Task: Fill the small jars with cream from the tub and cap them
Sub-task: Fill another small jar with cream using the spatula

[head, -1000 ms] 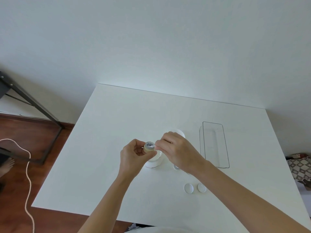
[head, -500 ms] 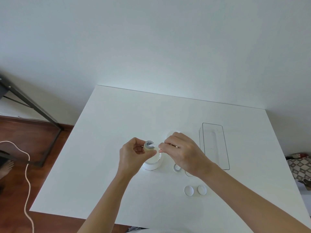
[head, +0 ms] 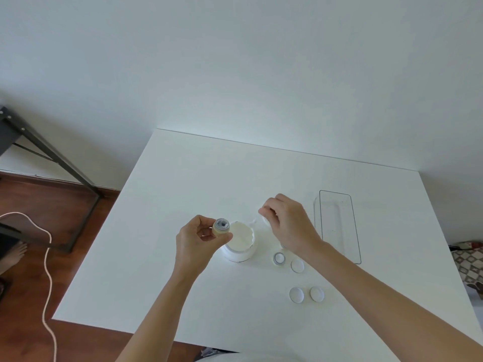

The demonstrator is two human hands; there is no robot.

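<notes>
1. Left hand: raised above the white table; its grip is curled round a small jar, pinched between thumb and fingers; the jar is tilted, its mouth turned up toward the camera, with white cream visible inside.
2. Right hand: held above the table to the right of the tub, apart from the jar; fingers bent with the tips drawn together in a narrow grip; a thin pale object seems to lie at the fingertips, but it is too blurred to tell what it is or whether it is truly held.
3. Tub: open, standing on the table just beside and below the held jar; white cream fills it close to the rim.
4. A round white shape, partly hidden behind the right hand, lies just beyond the tub; what it is cannot be told.
5. Second small jar: open, upright on the table to the right of the tub, below the right wrist.
6. White caps: one just beside the second jar; two more side by side nearer the table's front edge.
7. Clear tray: rectangular, on the table to the right of the right hand.
8. Surroundings: wooden floor at left, crossed by a pale cord; a dark metal frame against the wall.
</notes>
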